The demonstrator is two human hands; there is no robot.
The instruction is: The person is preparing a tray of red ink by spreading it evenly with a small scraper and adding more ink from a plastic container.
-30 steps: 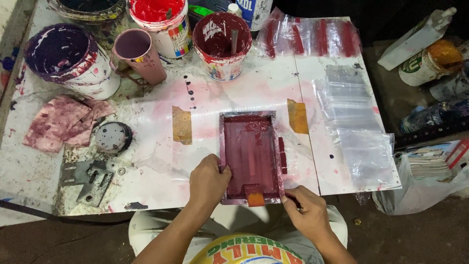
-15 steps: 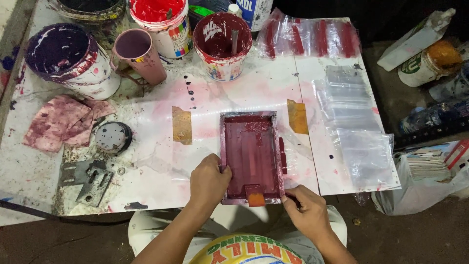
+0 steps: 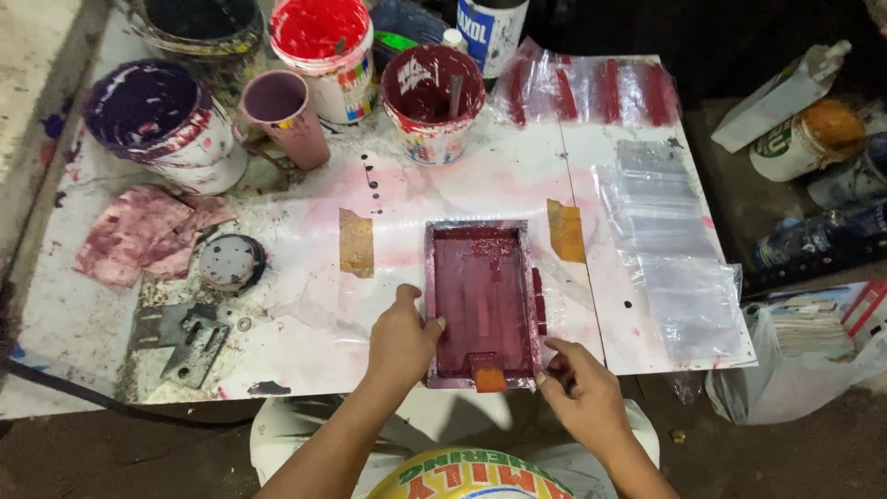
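Steadying a small printing frame (image 3: 482, 303) at the table's (image 3: 305, 323) near edge — the left hand (image 3: 404, 340) lies curled on the frame's left rail, thumb hooked over its inner edge, while the right hand (image 3: 580, 393) pinches narrowly at the near right corner beside an orange tab (image 3: 488, 377). For clean work, pressure should likely stay even on both sides so the frame sits flat between the two tape strips (image 3: 356, 242) — clear of wet ink.
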